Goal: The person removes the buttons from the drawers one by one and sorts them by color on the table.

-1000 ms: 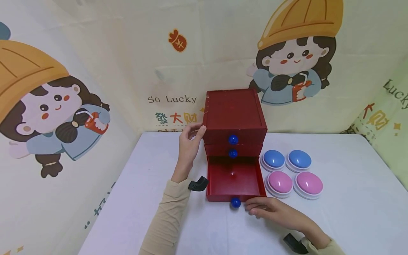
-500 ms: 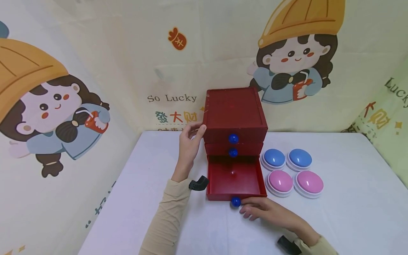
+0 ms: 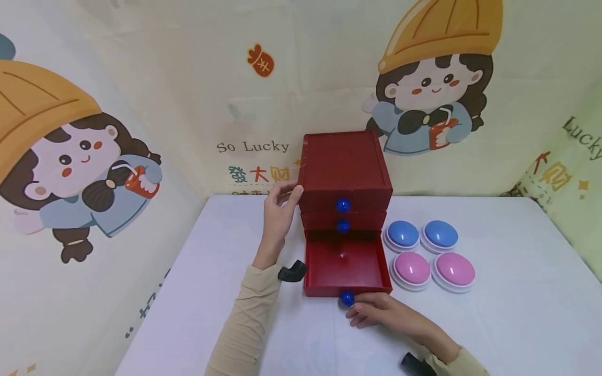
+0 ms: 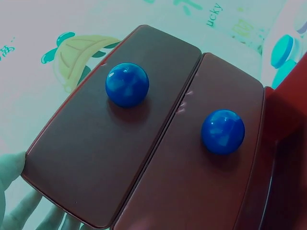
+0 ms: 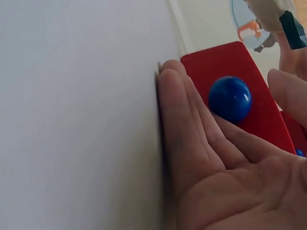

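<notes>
A red drawer cabinet (image 3: 345, 162) stands on the table with its two upper drawers shut and its bottom drawer (image 3: 345, 263) pulled out with nothing in it. Each drawer front has a round blue knob. My left hand (image 3: 279, 211) rests against the cabinet's upper left side, thumb (image 4: 12, 167) at the front corner and fingers along the side. In front of the bottom drawer, my right hand (image 3: 385, 312) lies low over the table, its fingertips right at the blue knob (image 5: 229, 99). Its fingers are extended in the right wrist view, with the forefinger partly behind the knob.
Right of the cabinet are two blue domed buttons (image 3: 403, 233) with white bases, and two pink domed buttons (image 3: 412, 268) in front of them. A printed cloth backdrop (image 3: 188, 130) rises behind the white table (image 3: 226, 235).
My right hand has slid left along the drawer front until its fingertips reach the bottom knob. My left hand stays on the cabinet, and the drawers have not moved.
</notes>
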Action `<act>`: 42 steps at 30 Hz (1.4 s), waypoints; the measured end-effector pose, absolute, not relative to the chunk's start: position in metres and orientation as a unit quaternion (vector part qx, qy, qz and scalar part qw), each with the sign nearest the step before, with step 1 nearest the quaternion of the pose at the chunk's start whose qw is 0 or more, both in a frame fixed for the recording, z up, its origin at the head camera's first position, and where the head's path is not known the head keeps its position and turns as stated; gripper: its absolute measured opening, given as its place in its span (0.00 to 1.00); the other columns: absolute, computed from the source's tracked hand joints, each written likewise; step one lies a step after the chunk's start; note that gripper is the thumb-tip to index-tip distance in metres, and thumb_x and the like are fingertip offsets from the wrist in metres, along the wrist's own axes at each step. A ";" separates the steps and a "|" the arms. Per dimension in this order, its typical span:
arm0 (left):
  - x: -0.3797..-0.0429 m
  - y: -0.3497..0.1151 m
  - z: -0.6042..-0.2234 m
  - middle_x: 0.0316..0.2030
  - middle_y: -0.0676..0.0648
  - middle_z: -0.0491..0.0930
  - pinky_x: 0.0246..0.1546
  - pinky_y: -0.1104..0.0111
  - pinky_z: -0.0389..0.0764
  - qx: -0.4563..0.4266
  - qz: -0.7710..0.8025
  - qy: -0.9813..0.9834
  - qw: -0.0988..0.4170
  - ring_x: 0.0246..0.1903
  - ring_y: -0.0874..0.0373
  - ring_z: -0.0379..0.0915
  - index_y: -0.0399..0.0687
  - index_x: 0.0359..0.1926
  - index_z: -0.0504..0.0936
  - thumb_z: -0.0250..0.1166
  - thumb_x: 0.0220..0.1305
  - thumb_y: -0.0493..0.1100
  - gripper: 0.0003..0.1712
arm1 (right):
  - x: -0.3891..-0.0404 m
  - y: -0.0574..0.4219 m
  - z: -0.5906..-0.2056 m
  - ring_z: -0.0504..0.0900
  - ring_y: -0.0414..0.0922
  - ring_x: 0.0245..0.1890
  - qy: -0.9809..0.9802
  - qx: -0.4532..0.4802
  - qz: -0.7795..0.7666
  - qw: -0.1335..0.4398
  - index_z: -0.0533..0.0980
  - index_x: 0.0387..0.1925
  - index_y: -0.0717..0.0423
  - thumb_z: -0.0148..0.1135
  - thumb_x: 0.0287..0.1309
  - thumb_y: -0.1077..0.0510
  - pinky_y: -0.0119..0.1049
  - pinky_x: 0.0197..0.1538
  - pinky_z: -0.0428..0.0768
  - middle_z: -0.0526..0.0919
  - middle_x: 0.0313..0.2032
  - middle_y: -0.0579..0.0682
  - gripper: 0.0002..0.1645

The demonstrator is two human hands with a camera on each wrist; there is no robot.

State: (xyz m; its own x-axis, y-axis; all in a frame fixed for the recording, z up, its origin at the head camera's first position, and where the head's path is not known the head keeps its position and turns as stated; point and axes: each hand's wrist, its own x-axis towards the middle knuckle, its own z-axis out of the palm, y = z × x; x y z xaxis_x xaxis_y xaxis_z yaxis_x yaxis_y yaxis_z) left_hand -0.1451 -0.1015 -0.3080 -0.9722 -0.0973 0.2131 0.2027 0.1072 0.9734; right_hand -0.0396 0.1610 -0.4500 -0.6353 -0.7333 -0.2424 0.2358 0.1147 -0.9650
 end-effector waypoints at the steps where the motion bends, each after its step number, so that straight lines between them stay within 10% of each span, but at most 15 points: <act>1: -0.145 -0.101 -0.308 0.55 0.43 0.77 0.53 0.58 0.78 -0.035 -0.666 -0.736 0.113 0.51 0.51 0.74 0.38 0.57 0.77 0.62 0.70 0.43 0.20 | -0.039 0.160 -0.451 0.85 0.56 0.49 0.640 -0.195 -0.639 0.379 0.73 0.59 0.69 0.51 0.74 0.53 0.34 0.51 0.83 0.83 0.50 0.64 0.25; 28: -0.164 -0.107 -0.339 0.52 0.50 0.78 0.52 0.60 0.75 -0.044 -0.666 -0.731 0.141 0.51 0.55 0.74 0.48 0.54 0.80 0.65 0.67 0.52 0.20 | -0.037 0.140 -0.457 0.89 0.55 0.41 0.628 -0.121 -0.679 0.361 0.76 0.54 0.75 0.48 0.75 0.49 0.40 0.44 0.85 0.86 0.44 0.66 0.29; 42: -0.144 -0.102 -0.308 0.55 0.42 0.77 0.51 0.64 0.75 -0.033 -0.666 -0.736 0.115 0.54 0.46 0.73 0.37 0.58 0.77 0.63 0.69 0.44 0.21 | -0.037 0.139 -0.458 0.89 0.54 0.41 0.631 -0.109 -0.679 0.360 0.75 0.55 0.73 0.51 0.73 0.47 0.39 0.47 0.84 0.86 0.44 0.63 0.30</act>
State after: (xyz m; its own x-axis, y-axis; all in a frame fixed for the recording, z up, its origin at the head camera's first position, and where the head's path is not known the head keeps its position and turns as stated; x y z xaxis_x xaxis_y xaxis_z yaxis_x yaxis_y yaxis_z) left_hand -0.1440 -0.1016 -0.3082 -0.9712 -0.1050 0.2140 0.2024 0.1105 0.9730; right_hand -0.0369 0.1393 -0.4579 -0.7171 -0.6264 -0.3056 0.3505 0.0548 -0.9349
